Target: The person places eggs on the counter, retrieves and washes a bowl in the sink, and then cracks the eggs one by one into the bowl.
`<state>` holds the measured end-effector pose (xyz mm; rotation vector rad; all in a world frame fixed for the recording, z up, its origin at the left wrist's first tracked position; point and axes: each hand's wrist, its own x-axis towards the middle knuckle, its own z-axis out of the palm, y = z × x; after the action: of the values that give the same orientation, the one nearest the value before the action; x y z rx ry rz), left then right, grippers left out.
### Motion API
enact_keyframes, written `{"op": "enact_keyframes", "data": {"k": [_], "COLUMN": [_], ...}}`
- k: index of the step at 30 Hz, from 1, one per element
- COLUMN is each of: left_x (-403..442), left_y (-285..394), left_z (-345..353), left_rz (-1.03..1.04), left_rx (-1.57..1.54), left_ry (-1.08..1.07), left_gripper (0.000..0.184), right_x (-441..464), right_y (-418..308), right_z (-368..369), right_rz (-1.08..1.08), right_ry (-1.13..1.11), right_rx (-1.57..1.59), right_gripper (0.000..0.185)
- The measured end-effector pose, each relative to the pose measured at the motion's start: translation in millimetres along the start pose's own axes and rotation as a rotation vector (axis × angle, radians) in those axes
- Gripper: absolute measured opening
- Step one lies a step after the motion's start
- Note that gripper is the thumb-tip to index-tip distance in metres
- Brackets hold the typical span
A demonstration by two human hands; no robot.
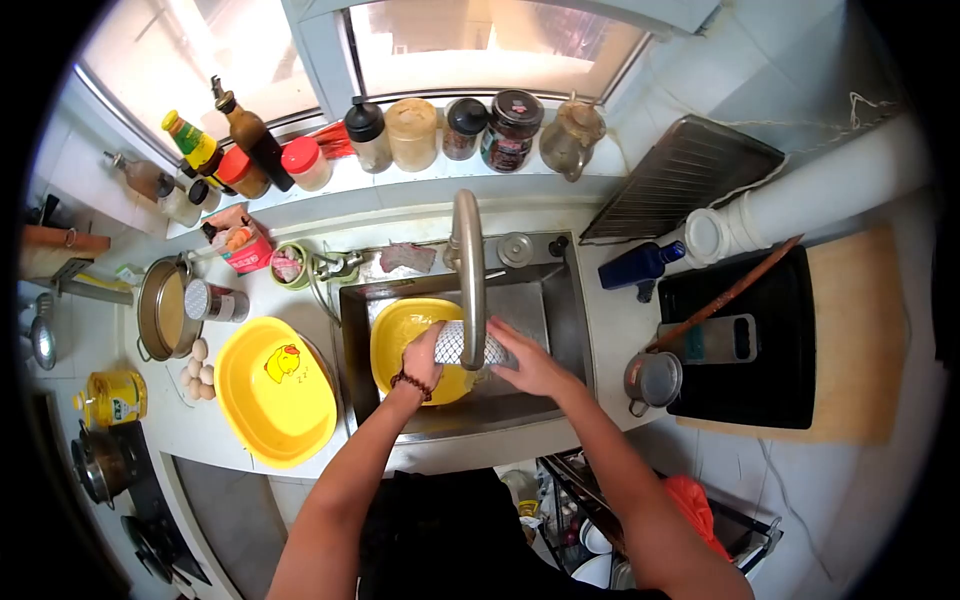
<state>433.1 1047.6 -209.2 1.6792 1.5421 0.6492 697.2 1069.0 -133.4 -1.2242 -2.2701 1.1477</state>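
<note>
A white item with a dark diamond lattice pattern (pixel 447 343), rounded like a cup, lies on its side between my hands. My left hand (pixel 422 360), with a beaded bracelet at the wrist, grips its left end. On the right end my right hand (pixel 528 362) closes round it, fingers pointing toward the faucet. The curved metal faucet (pixel 467 240) passes in front of the item's middle and hides part of it. Below is a yellow basin (pixel 379 345) with water in it, standing in the left part of the steel sink (pixel 572 330).
Left of the sink sits a yellow tub (pixel 268 425) with a duck print, near several eggs (pixel 198 370) and a steel pot (pixel 155 310). Jars and bottles (pixel 412 135) line the sill. To the right are a blue bottle (pixel 640 265), a metal mug (pixel 655 382) and a black tray (pixel 790 370).
</note>
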Motion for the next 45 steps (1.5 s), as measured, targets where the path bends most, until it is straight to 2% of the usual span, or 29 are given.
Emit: {"op": "enact_keyframes", "data": {"k": [1, 3, 5, 6, 8, 10, 11, 12, 13, 15, 17, 19, 20, 21, 23, 24, 26, 27, 29, 31, 32, 33, 35, 36, 38, 39, 41, 42, 45], "left_x": [-12.2, -27.3, -38.8, -44.2, -56.2, -67.5, -71.0, -75.3, -80.2, -84.5, -88.6, -90.5, -92.3, -94.1, -96.4, -96.7, -100.1, -102.2, -107.1, -111.1, -110.8, -110.6, -115.8, -120.2, -125.9, -128.3, -128.9, -129.7, -132.5], "left_y": [-4.2, -11.3, -9.8, -4.7, 4.2, 11.2, 14.8, 20.6, 25.7, 31.1, 33.6, 34.7, 35.7, 38.3, 46.9, 49.1, 50.7, 53.5, 59.1, 55.6, 46.3, 37.3, 19.0, 17.0, 9.0, 7.6, 3.6, 2.2, 4.7], "left_z": [-7.7, -17.3, -29.5, -38.1, -50.7, -60.4, -64.6, -67.7, -70.5, -74.7, -77.4, -78.6, -77.4, -75.3, -68.4, -63.1, -56.5, -55.7, -52.3, -43.5, -30.4, -20.9, -5.3, -0.6, 2.2, 0.8, -4.9, -7.9, -14.1], "left_rz": [0.011, -0.059, -0.214, -0.193, -0.159, -0.131, -0.133, -0.082, -0.028, -0.019, 0.090, 0.138, 0.179, 0.182, 0.220, 0.238, 0.283, 0.316, 0.333, 0.235, 0.133, 0.139, -0.222, -0.222, -0.148, -0.071, -0.088, -0.063, -0.055], "left_rx": [0.038, 0.072, 0.063, 0.075, 0.087, 0.131, 0.136, 0.138, 0.139, 0.126, 0.124, 0.145, 0.161, 0.163, 0.117, 0.113, 0.093, 0.069, 0.003, -0.085, -0.137, -0.139, 0.041, -0.055, -0.024, 0.007, 0.007, 0.038, 0.066], "left_ry": [0.103, 0.131, 0.227, 0.241, 0.255, 0.207, 0.217, 0.223, 0.225, 0.210, 0.222, 0.228, 0.226, 0.223, 0.163, 0.183, 0.176, 0.176, 0.183, 0.185, 0.209, 0.207, -0.047, -0.005, 0.004, 0.020, 0.014, 0.018, 0.027], "left_gripper": [0.073, 0.077, 0.079, 0.081, 0.082, 0.085, 0.085, 0.085, 0.084, 0.085, 0.089, 0.088, 0.088, 0.088, 0.092, 0.093, 0.093, 0.093, 0.086, 0.076, 0.056, 0.056, 0.040, 0.029, 0.030, 0.031, 0.033, 0.035, 0.039], "right_x": [7.6, 32.5, 61.6, 79.5, 119.6, 141.3, 149.6, 142.0, 132.3, 114.1, 77.6, 20.5, 1.3, -8.8, -25.2, -28.3, -34.3, -38.2, -50.9, -65.2, -70.5, -74.4, -82.0, -84.9, -91.7, -93.3, -90.3, -94.3, -88.3], "right_y": [15.0, 45.2, 74.2, 87.2, 101.7, 85.0, 89.9, 75.0, 82.9, 106.6, 139.0, 59.7, -0.8, -31.9, -68.7, -69.6, -63.1, -57.4, -44.5, -49.9, -52.1, -50.1, -46.4, -45.2, -40.9, -39.0, -26.6, -7.5, -20.9], "right_z": [4.7, 20.1, 39.7, 45.0, 48.3, 38.1, 34.3, 19.0, 19.5, 23.5, 49.8, 49.5, 47.1, 53.6, 68.5, 74.1, 85.4, 89.9, 98.3, 94.4, 92.6, 94.5, 102.1, 100.4, 91.6, 91.8, 93.6, 92.9, 68.0], "right_rz": [0.027, 0.039, 0.316, 0.307, 0.583, 0.557, 0.617, 0.561, 0.562, 0.400, 0.204, 0.002, -0.045, -0.045, 0.140, 0.140, 0.238, 0.239, 0.217, 0.289, 0.353, 0.355, 0.265, 0.269, 0.158, 0.157, 0.237, 0.136, 0.179], "right_ry": [0.009, 0.010, 0.142, 0.132, 0.281, 0.278, 0.285, 0.247, 0.246, 0.160, 0.015, -0.025, -0.041, -0.037, 0.076, 0.088, 0.284, 0.289, 0.428, 0.441, 0.451, 0.457, 0.629, 0.630, 0.747, 0.745, 0.755, 0.673, 0.577], "right_rx": [0.097, 0.191, 0.508, 0.510, 0.874, 0.946, 0.886, 1.049, 1.049, 0.775, 0.567, 0.411, 0.447, 0.448, 0.297, 0.298, 0.220, 0.224, 0.196, 0.215, 0.229, 0.226, 0.267, 0.269, 0.149, 0.151, 0.089, 0.035, -0.002], "right_gripper": [0.085, 0.092, 0.107, 0.107, 0.111, 0.114, 0.112, 0.099, 0.099, 0.086, 0.090, 0.089, 0.086, 0.086, 0.079, 0.079, 0.069, 0.069, 0.058, 0.054, 0.051, 0.051, 0.052, 0.052, 0.058, 0.058, 0.063, 0.066, 0.067]}}
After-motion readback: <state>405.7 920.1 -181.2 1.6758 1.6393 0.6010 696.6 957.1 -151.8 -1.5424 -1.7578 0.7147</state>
